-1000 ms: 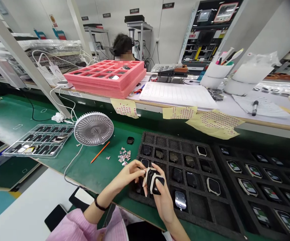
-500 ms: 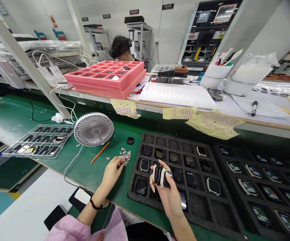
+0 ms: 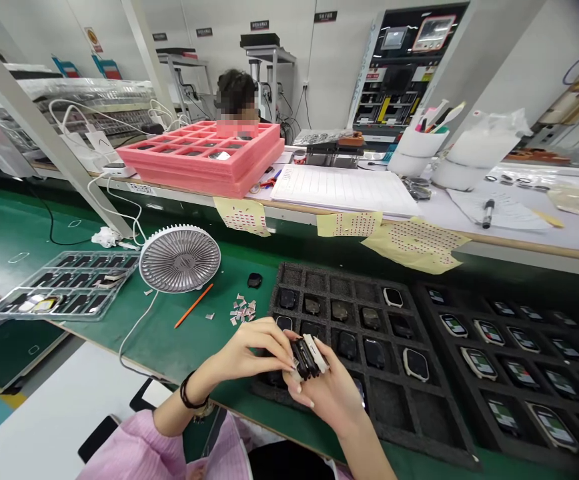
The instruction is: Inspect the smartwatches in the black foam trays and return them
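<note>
Held in right hand (image 3: 337,393): stack of watch bodies (image 3: 309,358), directly above dark foam tray (image 3: 419,448), turned edge-up, presumably to bare the sides. Clamped between fingers and thumb side, spread only as wide as the stack. Included dark bodies (image 3: 304,360) and, at right end, a pale case (image 3: 315,352). Touched at left end by left hand (image 3: 252,350), fingertips bunched; could not tell how tightly closed, nor of any small part pinched between. Stored in tray pockets: further watch bodies (image 3: 415,365), likely separated against scratching. Heaped just left of tray, on green bench (image 3: 184,350): small metallic pieces (image 3: 242,312), probably for easy picking. Laid farther left, slantwise: orange stick (image 3: 194,306).
</note>
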### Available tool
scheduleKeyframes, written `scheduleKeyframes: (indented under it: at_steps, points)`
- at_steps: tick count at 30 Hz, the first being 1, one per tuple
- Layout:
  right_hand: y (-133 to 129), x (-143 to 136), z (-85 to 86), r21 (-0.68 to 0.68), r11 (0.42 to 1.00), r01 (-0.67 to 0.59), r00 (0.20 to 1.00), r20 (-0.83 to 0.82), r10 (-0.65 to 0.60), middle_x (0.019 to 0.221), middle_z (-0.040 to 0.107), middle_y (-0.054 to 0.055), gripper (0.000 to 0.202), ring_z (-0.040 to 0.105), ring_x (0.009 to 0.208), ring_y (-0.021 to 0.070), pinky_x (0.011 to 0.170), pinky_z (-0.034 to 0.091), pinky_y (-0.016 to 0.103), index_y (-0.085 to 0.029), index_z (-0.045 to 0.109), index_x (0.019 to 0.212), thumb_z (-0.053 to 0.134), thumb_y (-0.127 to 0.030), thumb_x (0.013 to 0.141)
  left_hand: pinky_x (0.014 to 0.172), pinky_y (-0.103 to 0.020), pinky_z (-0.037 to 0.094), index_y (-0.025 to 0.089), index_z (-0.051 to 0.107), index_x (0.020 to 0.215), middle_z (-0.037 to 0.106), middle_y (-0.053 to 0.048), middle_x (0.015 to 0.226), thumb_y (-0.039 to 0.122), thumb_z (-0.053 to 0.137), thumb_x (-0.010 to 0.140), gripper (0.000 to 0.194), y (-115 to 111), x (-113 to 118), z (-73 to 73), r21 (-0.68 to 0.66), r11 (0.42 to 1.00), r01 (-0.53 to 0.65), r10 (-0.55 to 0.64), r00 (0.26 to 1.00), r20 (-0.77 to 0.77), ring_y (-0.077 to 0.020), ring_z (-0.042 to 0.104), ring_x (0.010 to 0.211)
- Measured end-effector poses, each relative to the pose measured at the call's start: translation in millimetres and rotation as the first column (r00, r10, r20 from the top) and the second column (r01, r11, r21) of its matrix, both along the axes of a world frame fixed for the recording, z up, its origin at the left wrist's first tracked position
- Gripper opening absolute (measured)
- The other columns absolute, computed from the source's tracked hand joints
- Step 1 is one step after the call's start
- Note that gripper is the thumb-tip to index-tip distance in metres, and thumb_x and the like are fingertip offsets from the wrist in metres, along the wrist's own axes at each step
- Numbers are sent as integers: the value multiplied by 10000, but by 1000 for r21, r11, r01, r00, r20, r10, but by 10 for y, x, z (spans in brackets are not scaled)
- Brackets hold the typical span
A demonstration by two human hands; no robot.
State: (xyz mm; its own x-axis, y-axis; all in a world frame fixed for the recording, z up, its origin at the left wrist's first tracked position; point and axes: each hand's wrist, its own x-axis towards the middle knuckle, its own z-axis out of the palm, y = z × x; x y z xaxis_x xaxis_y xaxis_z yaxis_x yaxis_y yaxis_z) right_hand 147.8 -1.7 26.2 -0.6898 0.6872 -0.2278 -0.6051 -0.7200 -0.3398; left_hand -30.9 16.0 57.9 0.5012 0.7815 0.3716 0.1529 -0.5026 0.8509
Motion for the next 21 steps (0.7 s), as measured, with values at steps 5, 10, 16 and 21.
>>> scheduleKeyframes:
  at_steps: [5,10,16,21]
  points:
    - [-12,-9,-22,26,993,-117,991,-54,119,714,607,7,315,539,517,136,369,239,199,-176,577,913,617,-466,796,780,-360,491,266,781,793,748,-78,755,360,686,814,135,71,-50,57,-14,996,88,-88,994,-67,-213,656,744]
    - [-16,-8,-54,36,985,-171,984,-53,172,727,612,12,350,526,514,133,364,237,194,-185,562,994,591,-481,811,785,-354,486,290,784,793,752,-66,754,363,693,809,118,82,-106,133,-46,989,142,-146,984,-102,-207,659,724]
    - [-21,4,-65,38,983,-181,980,-73,183,724,616,10,388,532,516,136,355,253,190,-187,557,1070,584,-481,818,770,-345,485,293,788,785,751,-64,741,396,683,810,150,71,-94,239,-67,984,165,-172,979,-111,-206,651,708]
    - [-36,0,-40,38,984,-174,982,-61,176,715,623,7,353,542,504,137,350,260,194,-181,571,998,599,-477,807,778,-347,476,294,786,816,746,-70,762,408,651,833,178,68,-73,240,-69,979,190,-198,971,-131,-208,633,734]
